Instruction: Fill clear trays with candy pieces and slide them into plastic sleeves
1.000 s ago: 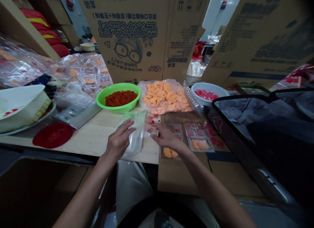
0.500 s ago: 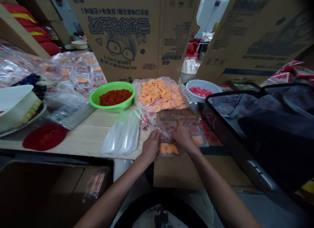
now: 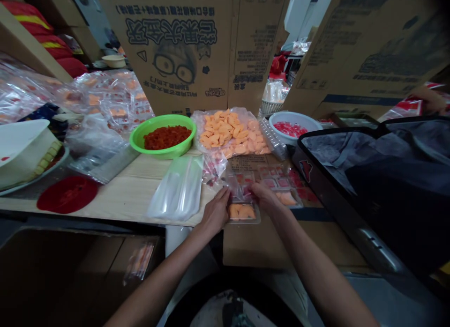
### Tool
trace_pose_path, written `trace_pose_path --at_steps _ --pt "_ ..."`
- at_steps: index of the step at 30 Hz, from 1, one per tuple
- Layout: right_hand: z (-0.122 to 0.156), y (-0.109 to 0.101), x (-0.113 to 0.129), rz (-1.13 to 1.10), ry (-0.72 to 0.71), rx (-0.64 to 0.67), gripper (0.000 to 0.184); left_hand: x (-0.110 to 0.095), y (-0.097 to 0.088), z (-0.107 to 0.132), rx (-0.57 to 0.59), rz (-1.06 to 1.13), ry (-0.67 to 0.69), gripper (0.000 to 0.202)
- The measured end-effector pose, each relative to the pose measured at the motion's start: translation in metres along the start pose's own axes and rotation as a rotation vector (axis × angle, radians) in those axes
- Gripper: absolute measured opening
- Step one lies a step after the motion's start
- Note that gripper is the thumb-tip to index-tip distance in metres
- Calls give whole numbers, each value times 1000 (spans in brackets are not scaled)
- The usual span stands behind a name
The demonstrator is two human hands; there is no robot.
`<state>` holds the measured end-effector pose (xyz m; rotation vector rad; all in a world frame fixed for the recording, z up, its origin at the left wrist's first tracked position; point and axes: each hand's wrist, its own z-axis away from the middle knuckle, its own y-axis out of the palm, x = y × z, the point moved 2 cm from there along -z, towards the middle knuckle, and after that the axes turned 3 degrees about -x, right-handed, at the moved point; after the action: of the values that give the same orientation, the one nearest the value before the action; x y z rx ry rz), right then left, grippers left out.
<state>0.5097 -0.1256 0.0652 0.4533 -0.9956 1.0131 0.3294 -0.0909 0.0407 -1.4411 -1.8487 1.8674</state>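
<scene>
A clear tray (image 3: 242,212) lies in front of me, orange candy pieces in its near part and small red portions in its far part. Clear plastic film (image 3: 240,190) covers some of it. My left hand (image 3: 217,209) is closed at the tray's left side, fingertips pinching the film. From the right, my right hand (image 3: 265,195) pinches the film over the tray's middle. Just beyond my right hand is a second filled tray (image 3: 287,198). A stack of flat clear bags (image 3: 177,189) lies left of my left hand.
Behind the trays stand a green bowl (image 3: 162,153) of reddish-brown pieces, a bag of orange candies (image 3: 232,132) and a pale bowl (image 3: 311,124) of red packets. An open black case (image 3: 326,177) borders the right. Tall cardboard (image 3: 197,97) blocks the back. A red lid (image 3: 66,196) lies left.
My right hand's fingers have come down slightly towards me over the tray. The near orange pieces now sit flatter and more evenly. A hand-like shape has appeared at the far right.
</scene>
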Motion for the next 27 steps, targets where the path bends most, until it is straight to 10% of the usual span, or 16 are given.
trace_pose_path --at_steps 9,15,22,27 --pt "43 -55 27 -263 122 154 14 28 -84 -24 -294 -209 107 67" --pt "91 -45 35 -246 124 621 27 -9 -74 -41 -50 -189 387 53" --pt "69 -57 13 -258 194 426 14 -8 -85 -40 -37 207 575 61" --pt "89 -46 11 -184 216 658 25 -16 -88 -42 107 29 617 80"
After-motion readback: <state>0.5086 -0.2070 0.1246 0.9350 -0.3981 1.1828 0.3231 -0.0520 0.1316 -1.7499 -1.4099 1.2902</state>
